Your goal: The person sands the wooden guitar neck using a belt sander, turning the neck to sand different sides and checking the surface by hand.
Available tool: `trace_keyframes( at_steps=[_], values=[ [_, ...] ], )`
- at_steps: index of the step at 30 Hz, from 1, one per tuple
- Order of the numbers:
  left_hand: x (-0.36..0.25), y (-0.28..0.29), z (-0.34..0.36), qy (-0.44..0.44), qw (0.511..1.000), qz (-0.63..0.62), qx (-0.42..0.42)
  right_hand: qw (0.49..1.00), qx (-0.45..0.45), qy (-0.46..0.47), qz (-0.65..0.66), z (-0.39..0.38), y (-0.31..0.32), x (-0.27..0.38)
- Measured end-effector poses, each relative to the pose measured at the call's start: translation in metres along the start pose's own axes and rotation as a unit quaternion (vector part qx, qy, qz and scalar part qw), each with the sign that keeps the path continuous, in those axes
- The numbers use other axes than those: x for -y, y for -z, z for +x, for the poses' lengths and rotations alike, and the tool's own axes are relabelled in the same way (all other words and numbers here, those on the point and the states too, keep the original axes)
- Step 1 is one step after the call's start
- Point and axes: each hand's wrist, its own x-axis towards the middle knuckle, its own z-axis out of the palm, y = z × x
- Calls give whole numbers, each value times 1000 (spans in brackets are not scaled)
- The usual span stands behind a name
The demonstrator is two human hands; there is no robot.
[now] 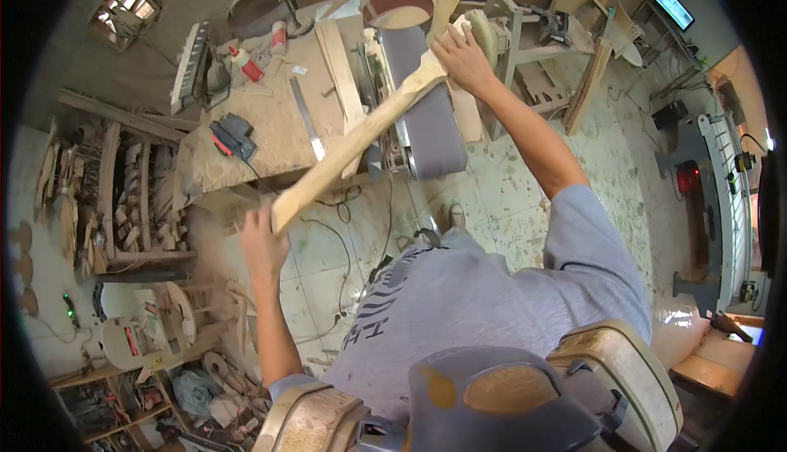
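Note:
Both hands hold a long, pale, shaped wooden leg (361,140) that slants from lower left to upper right. My left hand (264,243) is closed around its near, squared end. At the far end, my right hand (469,63) is closed over the wider, carved part, its fingers lying across the top. That end crosses over the grey abrasive belt of a belt sander (438,128); from above I cannot tell whether the wood presses on the belt. A brown blur of dust hangs beside my left hand.
The dusty workbench (270,132) carries a handheld power tool (234,136), a metal ruler (307,116), red-and-white bottles (246,65) and wooden boards (338,67). Cables (344,243) trail on the tiled floor (525,231). Wood offcuts fill a rack (139,198) at left. A lit monitor (674,8) stands far right.

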Motion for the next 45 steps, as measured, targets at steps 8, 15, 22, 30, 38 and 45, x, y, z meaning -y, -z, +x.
trace_keyframes(
  at_steps=[8, 15, 22, 30, 38, 45],
  values=[
    [-2, -60, -47, 93, 725, -612, 303, 834, -329, -268, 353, 89, 200, -52],
    [-139, -82, -15, -21, 511, -777, 367, 348, 21, -310, 885, 39, 155, 42],
    [-212, -61, -1, -19, 472, -794, 383, 210, -31, -236, 948, 37, 184, 60],
    [-207, -33, 44, -204, 662, -644, 325, 353, -4, -339, 872, 42, 217, 36],
    [-273, 64, 15, -143, 294, -852, 409, 207, -157, -293, 920, 79, 198, -12],
    [-325, 129, 45, -69, 315, -881, 347, 62, -135, -130, 980, 69, 131, -68]
  ],
)
